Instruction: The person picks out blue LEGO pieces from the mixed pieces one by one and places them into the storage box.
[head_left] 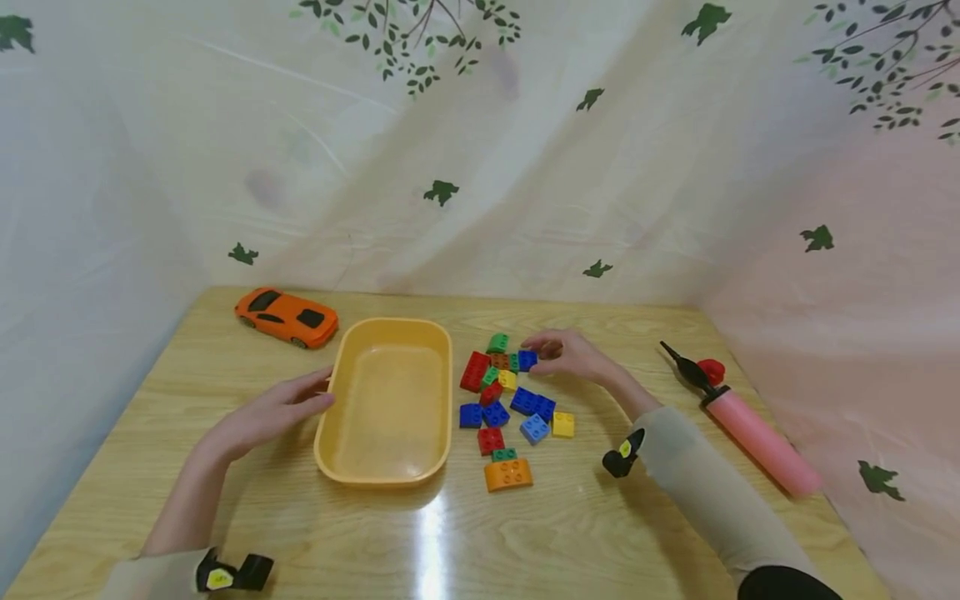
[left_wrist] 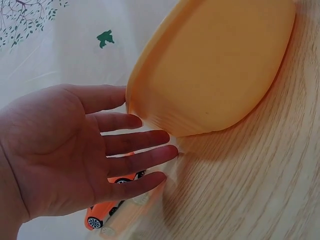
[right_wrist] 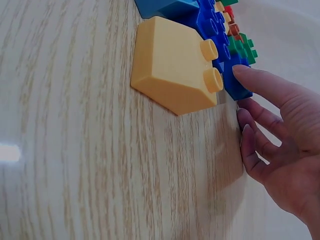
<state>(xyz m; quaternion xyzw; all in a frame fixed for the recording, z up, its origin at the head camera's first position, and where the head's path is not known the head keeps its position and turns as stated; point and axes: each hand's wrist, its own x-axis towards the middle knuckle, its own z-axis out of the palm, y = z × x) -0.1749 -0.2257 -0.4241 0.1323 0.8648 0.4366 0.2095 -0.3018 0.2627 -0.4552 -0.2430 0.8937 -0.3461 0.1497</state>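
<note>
My left hand (head_left: 273, 412) has its fingers extended against the left side of a yellow plastic tray (head_left: 321, 450). In the left wrist view, the thumb and fingertips meet the tray's rim (left_wrist: 131, 95), palm toward the camera. At the back right of a loose group of toy building bricks, my right hand (head_left: 573, 357) pinches a blue brick (head_left: 527, 360). The right wrist view shows the thumb on that blue brick (right_wrist: 234, 77), with the other fingers curled at its far side. A yellow sloped brick (right_wrist: 172, 62) stands nearer the camera.
Several red, green, blue and yellow bricks lie right of the tray, with an orange brick (head_left: 508, 476) in front. An orange toy car (head_left: 287, 317) sits at the back left. A pink hand pump (head_left: 761, 442) and a red object (head_left: 712, 371) lie on the right.
</note>
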